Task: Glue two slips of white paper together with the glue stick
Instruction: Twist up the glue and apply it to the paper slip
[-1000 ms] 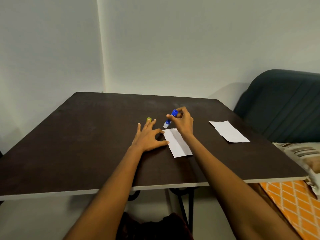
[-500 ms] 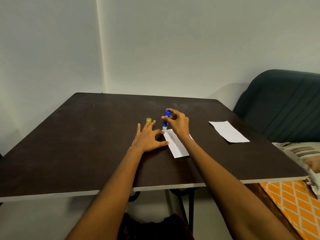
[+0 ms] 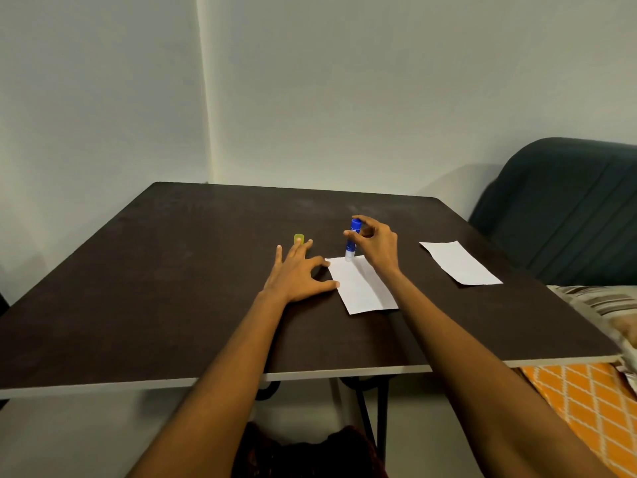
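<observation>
The right hand (image 3: 375, 244) pinches the glue stick (image 3: 352, 239) between thumb and fingers, high on its blue barrel, and holds it nearly upright with its pale tip touching the far end of the near slip (image 3: 362, 284). The left hand (image 3: 298, 270) lies flat on the tabletop (image 3: 138, 288) just left of that slip, fingers spread; its thumb tip and forefinger tip reach the slip's left edge, so it is pressing down, not gripping. The second slip (image 3: 460, 262) lies well to the right of the near slip, untouched. A small green cap (image 3: 299, 239), probably the stick's, stands beyond the left fingertips.

The near slip looks thin, light and limp. It would likely slide or wrinkle under a sticky tip, so the flat press at its edge seems the right hold; pressing closer to the stroke would steady it better. Once glued it will probably cling to skin, so it is best touched only at bare margins. The stick is a light, rigid, smooth cylinder; a pinch on the barrel gives control, and gentle pressure should do, since the soft glue could smear or tear the paper. The second slip is best lifted by a corner or an end edge, though, lying flat, it may be hard to catch.
</observation>
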The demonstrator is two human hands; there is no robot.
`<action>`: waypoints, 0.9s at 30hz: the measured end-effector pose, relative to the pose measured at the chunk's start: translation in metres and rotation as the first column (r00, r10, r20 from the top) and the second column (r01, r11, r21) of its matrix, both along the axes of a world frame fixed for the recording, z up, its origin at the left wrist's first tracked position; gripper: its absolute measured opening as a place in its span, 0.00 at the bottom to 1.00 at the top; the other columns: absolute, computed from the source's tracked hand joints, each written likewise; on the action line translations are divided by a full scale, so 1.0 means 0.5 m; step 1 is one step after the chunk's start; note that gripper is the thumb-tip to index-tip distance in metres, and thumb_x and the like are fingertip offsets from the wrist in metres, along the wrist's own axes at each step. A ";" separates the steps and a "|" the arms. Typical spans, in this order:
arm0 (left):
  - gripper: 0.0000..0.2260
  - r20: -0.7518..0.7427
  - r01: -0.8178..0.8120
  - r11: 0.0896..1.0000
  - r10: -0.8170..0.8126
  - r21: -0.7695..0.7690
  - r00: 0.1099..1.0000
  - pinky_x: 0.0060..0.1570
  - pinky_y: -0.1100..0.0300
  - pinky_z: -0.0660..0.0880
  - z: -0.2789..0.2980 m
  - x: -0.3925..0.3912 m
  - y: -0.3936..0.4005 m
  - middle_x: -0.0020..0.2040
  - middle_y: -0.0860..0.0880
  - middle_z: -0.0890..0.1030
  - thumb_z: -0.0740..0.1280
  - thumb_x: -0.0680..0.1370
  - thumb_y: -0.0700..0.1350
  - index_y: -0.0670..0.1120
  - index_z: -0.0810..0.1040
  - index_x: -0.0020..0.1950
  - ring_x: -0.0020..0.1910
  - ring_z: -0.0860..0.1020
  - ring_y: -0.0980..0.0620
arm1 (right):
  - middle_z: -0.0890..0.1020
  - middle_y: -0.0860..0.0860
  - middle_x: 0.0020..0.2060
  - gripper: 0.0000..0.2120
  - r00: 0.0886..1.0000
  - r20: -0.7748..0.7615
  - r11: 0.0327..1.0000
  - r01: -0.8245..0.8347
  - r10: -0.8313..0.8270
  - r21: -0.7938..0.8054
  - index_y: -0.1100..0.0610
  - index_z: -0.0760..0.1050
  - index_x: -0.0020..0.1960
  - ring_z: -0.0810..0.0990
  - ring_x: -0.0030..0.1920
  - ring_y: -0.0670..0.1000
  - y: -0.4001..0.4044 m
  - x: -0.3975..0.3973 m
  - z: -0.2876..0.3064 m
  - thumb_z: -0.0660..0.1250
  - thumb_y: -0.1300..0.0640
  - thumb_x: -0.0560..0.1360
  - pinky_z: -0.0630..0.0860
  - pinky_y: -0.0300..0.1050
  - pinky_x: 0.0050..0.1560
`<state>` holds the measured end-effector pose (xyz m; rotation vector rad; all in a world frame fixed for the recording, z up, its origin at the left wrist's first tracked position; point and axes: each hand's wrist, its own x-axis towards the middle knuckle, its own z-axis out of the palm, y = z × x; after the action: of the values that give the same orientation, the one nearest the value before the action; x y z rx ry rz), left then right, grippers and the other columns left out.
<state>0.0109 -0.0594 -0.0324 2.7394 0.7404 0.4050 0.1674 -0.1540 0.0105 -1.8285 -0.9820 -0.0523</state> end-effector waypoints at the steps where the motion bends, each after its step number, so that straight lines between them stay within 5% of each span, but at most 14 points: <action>1: 0.26 -0.005 0.000 1.000 0.000 0.002 1.000 0.70 0.39 0.37 0.000 0.000 0.000 0.78 0.46 0.52 0.61 0.69 0.69 0.60 0.71 0.64 0.77 0.43 0.47 | 0.83 0.58 0.47 0.21 1.000 -0.004 1.000 0.009 -0.009 0.001 0.59 0.76 0.62 0.79 0.44 0.49 -0.005 0.007 0.000 0.72 0.55 0.71 0.73 0.37 0.49; 12: 0.26 0.003 0.019 1.000 -0.019 -0.015 1.000 0.71 0.39 0.37 0.004 -0.003 -0.003 0.77 0.47 0.53 0.61 0.70 0.68 0.60 0.70 0.65 0.77 0.46 0.47 | 0.82 0.58 0.49 0.20 0.990 -0.093 0.992 0.113 -0.108 0.050 0.59 0.76 0.61 0.79 0.47 0.51 -0.052 0.068 0.007 0.72 0.56 0.71 0.76 0.46 0.54; 22: 0.28 0.148 0.029 0.979 0.001 -0.204 0.989 0.71 0.44 0.53 0.022 -0.015 -0.008 0.67 0.50 0.69 0.71 0.67 0.62 0.54 0.67 0.62 0.67 0.66 0.47 | 0.80 0.52 0.43 0.16 0.956 -0.279 0.964 0.155 -0.091 0.216 0.60 0.72 0.54 0.79 0.42 0.47 -0.083 0.069 0.027 0.72 0.55 0.71 0.73 0.35 0.43; 27: 0.21 0.281 0.047 0.969 0.023 -0.241 0.960 0.72 0.39 0.47 0.038 -0.014 -0.007 0.73 0.49 0.62 0.67 0.74 0.55 0.57 0.68 0.65 0.73 0.59 0.46 | 0.80 0.50 0.42 0.13 0.952 -0.303 0.966 0.114 -0.039 0.232 0.56 0.72 0.52 0.78 0.39 0.42 -0.082 0.063 0.016 0.72 0.56 0.71 0.72 0.34 0.41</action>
<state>0.0040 -0.0630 -0.0131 2.3876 0.6491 0.6393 0.1988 -0.1948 0.0184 -1.5879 -0.6605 0.0491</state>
